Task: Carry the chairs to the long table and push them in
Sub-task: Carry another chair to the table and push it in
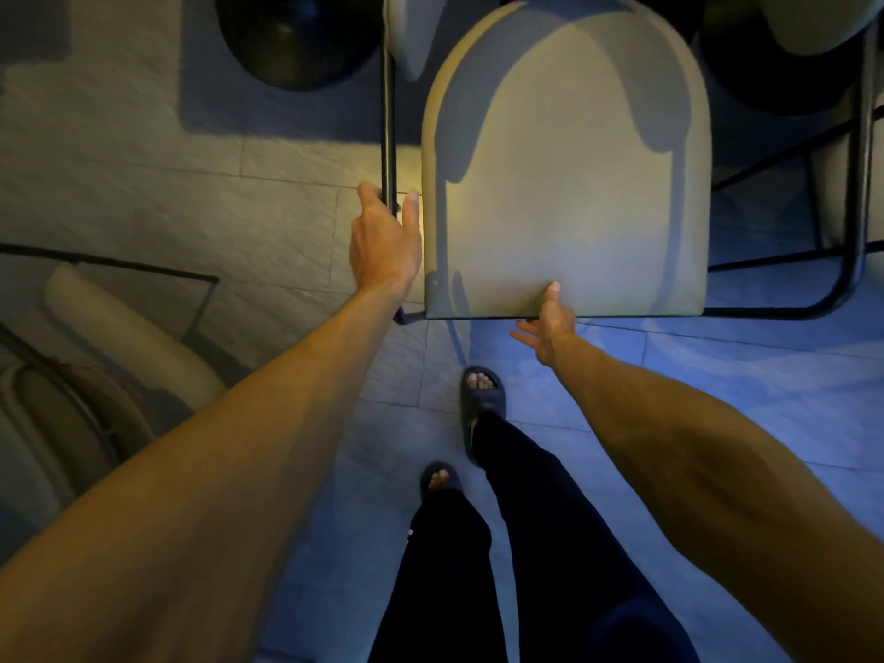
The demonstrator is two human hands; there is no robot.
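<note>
Bare forearms reached down and forward from the bottom corners, above dark trousers and two feet in dark slides [480, 394] on the tiled floor [143, 150]. Ahead stood the chair [564, 184], its pale rounded seat seen from above on a black tube frame [388, 112], the far end of the seat lying in shadow between two dark round bases [296, 35] at the top. Another pale chair [842, 184] stood just to its right, partly out of view, and a further one [71, 375] lay at the left edge. The left hand [382, 236] was wrapped around the frame tube at the seat's left side, thumb against the cushion edge. The right hand [550, 323] pinched the seat's near edge, thumb on top, one finger splayed loose below.
</note>
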